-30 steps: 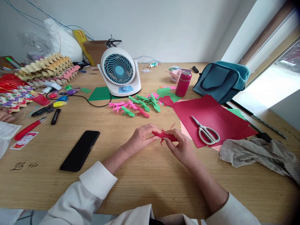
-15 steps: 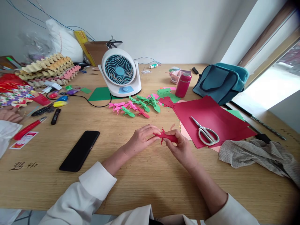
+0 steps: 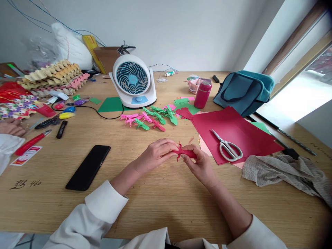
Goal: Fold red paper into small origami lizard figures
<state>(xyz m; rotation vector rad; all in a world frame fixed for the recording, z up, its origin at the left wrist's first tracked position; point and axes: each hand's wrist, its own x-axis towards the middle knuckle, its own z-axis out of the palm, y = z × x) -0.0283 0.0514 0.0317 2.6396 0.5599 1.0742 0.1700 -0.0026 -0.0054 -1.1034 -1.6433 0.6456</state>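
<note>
Both of my hands meet over the middle of the wooden table on a small folded red paper figure. My left hand pinches its left end with closed fingers. My right hand grips its right end, fingers curled around it. Just beyond lies a cluster of finished pink and green paper figures. To the right are red paper sheets with white-handled scissors lying on them.
A black phone lies left of my hands. Behind stand a small desk fan, a red bottle and a teal bag. A grey cloth lies right. Another person's hand rests at the left edge near a red knife.
My hands have kept hold of the red paper figure and shifted it only slightly to the right. The other person's hand at the left edge moved a little.
</note>
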